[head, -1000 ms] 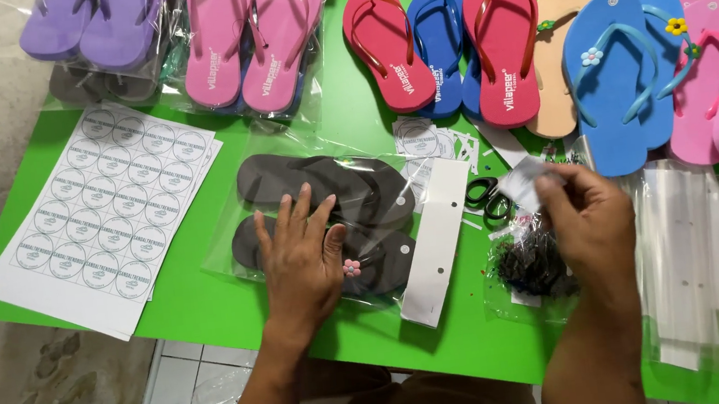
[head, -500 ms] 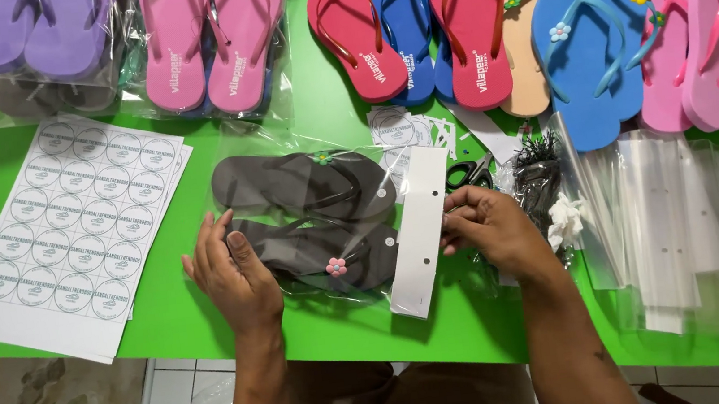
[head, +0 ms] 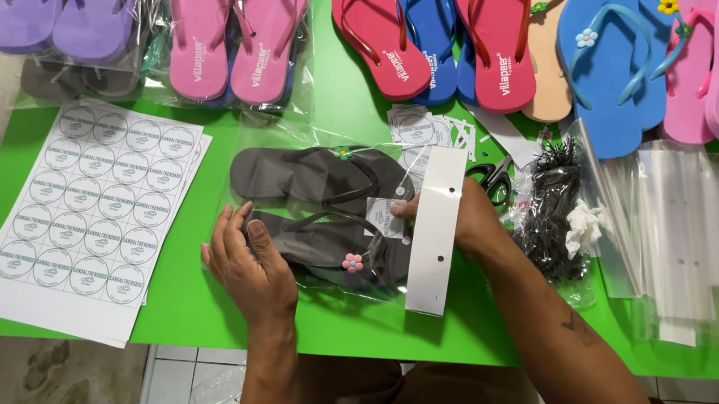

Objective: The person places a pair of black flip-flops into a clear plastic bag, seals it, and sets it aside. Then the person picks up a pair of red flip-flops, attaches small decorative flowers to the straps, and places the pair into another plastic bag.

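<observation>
A clear bag (head: 324,210) holding a pair of dark grey flip-flops (head: 312,180) lies in the middle of the green desk (head: 182,303). The nearer flip-flop carries a small pink flower (head: 352,262); the farther one has a small green-and-yellow flower at its strap.

The left hand (head: 248,269) rests flat on the bag's left end, fingers together and lightly curled over the heel of the nearer flip-flop. The right hand (head: 461,217) is at the bag's right end, pinching a white card header (head: 435,229) (a long strip with punched holes) that stands across the bag's opening; the thumb presses on the bag side.

Left of the bag lies a sheet of round stickers (head: 81,216). Just right of the bag, behind the right hand, are scissors (head: 494,176) and a bundle of black ties (head: 550,207), then a stack of empty clear bags (head: 688,237). Beyond the bag runs a row of pink (head: 232,36), red (head: 376,33) and blue flip-flops (head: 605,57).
</observation>
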